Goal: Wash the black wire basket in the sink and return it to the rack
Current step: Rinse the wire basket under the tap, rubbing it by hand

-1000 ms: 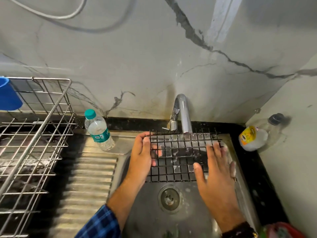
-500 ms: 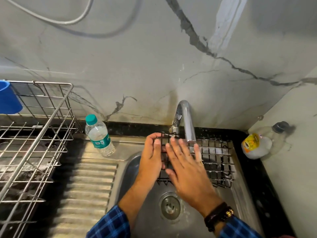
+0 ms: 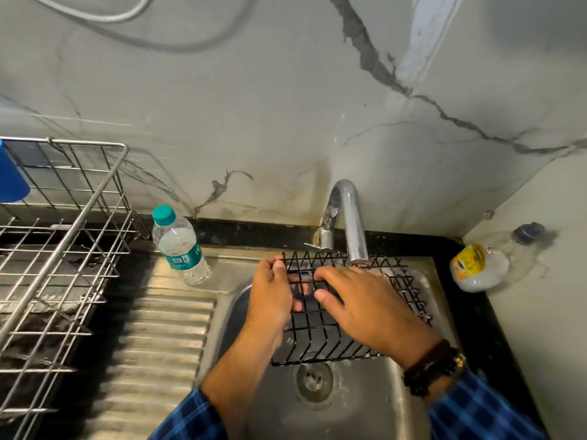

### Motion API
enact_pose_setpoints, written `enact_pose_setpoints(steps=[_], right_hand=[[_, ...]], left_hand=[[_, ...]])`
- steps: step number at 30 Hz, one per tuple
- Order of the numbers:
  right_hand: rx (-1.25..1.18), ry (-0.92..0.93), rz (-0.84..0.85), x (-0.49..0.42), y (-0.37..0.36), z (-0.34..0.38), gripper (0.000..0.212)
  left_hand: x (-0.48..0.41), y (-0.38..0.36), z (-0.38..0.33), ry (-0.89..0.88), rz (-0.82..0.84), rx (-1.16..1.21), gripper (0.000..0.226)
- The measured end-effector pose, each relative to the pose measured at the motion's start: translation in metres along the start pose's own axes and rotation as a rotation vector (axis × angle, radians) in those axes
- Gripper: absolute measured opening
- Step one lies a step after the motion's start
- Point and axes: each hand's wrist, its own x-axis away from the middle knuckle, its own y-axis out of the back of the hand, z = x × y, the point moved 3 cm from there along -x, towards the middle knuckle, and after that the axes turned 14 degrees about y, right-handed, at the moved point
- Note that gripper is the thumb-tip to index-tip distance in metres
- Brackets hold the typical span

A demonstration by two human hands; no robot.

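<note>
Head view: left hand [image 3: 270, 300] grips black wire basket [image 3: 317, 341] (right hand [image 3: 365, 308], fingers [image 3: 333, 273] flat).

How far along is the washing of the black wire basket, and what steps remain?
Done: the black wire basket is already in the sink, under the faucet. In hand: the left hand grips its left edge while the right hand lies across its wires; whether water runs I cannot tell. Left: finish the wash and return it to the rack on the left.
</note>
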Motion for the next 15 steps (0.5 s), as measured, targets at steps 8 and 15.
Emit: enact_pose_setpoints(steps=[8,15], right_hand=[[-0.295,-0.137,0.353,-0.031,0.011,-0.018,0.057],[-0.261,-0.147,0.377,-0.026,0.014,-0.018,0.049]], left_hand=[[-0.004,-0.006,-0.002,-0.006,-0.023,-0.055,0.02],[-0.017,-0.003,-0.015,0.021,-0.048,-0.179,0.022]])
